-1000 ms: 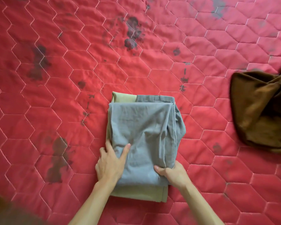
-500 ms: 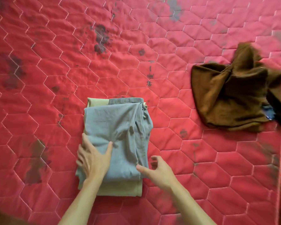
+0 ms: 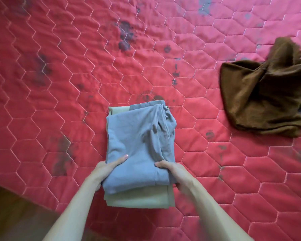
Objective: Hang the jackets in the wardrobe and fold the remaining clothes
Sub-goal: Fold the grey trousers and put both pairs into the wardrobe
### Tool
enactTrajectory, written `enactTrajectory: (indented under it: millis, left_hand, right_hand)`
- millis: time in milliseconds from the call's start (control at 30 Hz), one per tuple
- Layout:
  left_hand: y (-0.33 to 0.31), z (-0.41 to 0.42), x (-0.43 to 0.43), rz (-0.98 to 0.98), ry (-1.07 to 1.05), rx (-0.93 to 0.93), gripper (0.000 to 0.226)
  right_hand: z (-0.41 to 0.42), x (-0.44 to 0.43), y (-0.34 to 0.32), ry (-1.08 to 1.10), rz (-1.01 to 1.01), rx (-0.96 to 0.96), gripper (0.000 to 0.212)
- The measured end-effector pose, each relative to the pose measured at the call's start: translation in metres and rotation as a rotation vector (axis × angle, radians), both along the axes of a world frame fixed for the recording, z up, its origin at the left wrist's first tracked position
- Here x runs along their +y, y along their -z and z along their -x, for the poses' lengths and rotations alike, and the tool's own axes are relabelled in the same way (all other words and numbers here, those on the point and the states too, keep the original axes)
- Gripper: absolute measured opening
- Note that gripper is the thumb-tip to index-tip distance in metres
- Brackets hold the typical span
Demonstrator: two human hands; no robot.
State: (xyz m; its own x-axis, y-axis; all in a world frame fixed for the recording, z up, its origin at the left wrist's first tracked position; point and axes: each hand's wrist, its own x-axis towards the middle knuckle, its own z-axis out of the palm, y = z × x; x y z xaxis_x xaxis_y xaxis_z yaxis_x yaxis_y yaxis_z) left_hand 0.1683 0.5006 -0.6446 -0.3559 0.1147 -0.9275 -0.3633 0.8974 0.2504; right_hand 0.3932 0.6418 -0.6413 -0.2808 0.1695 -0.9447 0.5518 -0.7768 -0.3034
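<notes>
left grip (image 3: 103,172), right grip (image 3: 175,173) hold folded clothes (image 3: 139,136).

Red quilted bedspread (image 3: 59,119) stitched in hexagons, dark stains (image 3: 125,37) across it, brown wooden floor (image 3: 10,214) at lower left.

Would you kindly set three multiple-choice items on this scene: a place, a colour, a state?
1. The brown cloth lies: A) right of the grey garment B) on it C) left of it
2. The bottom garment is: A) black B) beige C) white
3. The left hand and right hand are: A) open and empty B) gripping the grey garment C) holding a hanger

1 A: it lies apart, far right. 2 B: beige edges show beneath. 3 B: thumbs on top, the rest wrapped under its edges.
</notes>
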Motion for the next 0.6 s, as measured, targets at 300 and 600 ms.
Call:
enactTrajectory:
  millis: [300, 600]
  left_hand:
    - [-0.155, -0.030, -0.041, -0.191, -0.199, -0.247, 0.065]
    - [-0.347, -0.060, -0.106, -0.550, -0.369, -0.170, 0.061]
  right_hand:
    - [-0.019, -0.016, -0.158, -0.003, 0.014, 0.090, 0.028]
    - [-0.028, -0.029, -0.342, -0.209, -0.101, 0.489, 0.046]
